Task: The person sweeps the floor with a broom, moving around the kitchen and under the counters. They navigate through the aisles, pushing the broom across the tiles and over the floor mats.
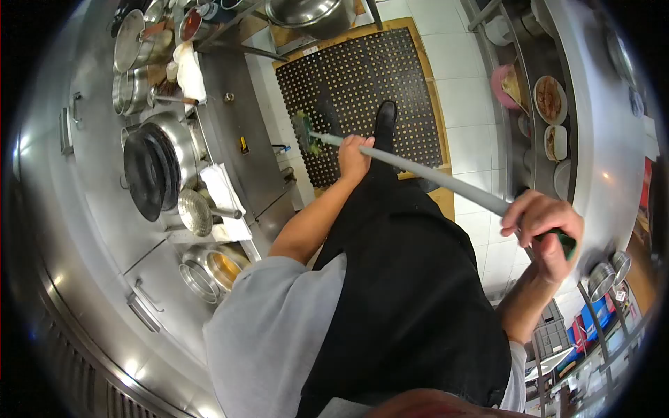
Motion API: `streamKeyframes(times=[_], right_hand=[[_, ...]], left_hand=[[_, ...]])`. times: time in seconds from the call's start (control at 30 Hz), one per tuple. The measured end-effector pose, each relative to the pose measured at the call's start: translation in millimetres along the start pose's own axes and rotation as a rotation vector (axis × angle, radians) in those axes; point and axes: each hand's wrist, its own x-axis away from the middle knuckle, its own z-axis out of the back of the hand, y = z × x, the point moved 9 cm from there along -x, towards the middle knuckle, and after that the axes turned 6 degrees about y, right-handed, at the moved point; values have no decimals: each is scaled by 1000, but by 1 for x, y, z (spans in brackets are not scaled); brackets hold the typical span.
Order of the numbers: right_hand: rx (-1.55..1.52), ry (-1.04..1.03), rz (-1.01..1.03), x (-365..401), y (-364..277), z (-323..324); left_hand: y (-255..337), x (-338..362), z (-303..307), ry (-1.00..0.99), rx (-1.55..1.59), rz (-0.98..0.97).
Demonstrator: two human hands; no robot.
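I hold a long grey mop handle (432,177) that slants across my body. My left hand (353,157) grips it low, near the green mop head (305,132). My right hand (545,226) is closed around the upper end, at its green grip. The mop head rests on the black perforated floor mat (362,76), close to its left edge. My black shoe (384,118) stands on the mat just right of the mop head. I wear a black apron over a grey shirt.
A steel cooking counter (230,118) runs along the left with a black-lidded pot (153,171), a ladle (196,211) and several steel pots. On the right, a steel shelf (592,139) carries plates of food (550,99). White floor tiles surround the mat.
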Motion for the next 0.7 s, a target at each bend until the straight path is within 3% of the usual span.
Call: streamKeyframes(times=[0.1, 0.13, 0.17, 0.23, 0.37, 0.4, 0.5, 0.53, 0.57, 0.63, 0.7], right_hand=[[-48, -81, -24, -44, 19, -36], [-13, -128, -30, -60, 22, -43], [-30, -134, -39, -75, 23, -44], [12, -82, 10, -107, 22, -35], [234, 147, 106, -133, -16, 14], [303, 202, 149, -127, -30, 27], [415, 492, 201, -86, -65, 47], [492, 473, 210, -78, -78, 39], [568, 452, 225, -73, -90, 32], [631, 291, 213, -82, -104, 14], [548, 28, 247, -85, -121, 10]], left_hand=[[-27, -14, 1, -10, 42, -42], [-68, -15, -21, -55, 14, 138], [-44, -36, -14, 112, 27, -4], [-55, -79, -64, -113, 22, 181], [43, -174, -146, 49, 200, -53], [81, -195, -165, -56, 210, -95], [178, -204, -219, -120, 439, -269], [202, -195, -240, -270, 442, -357], [217, -187, -249, -278, 451, -360], [245, -150, -281, -745, 459, -404], [267, -153, -271, -824, 391, -507]])
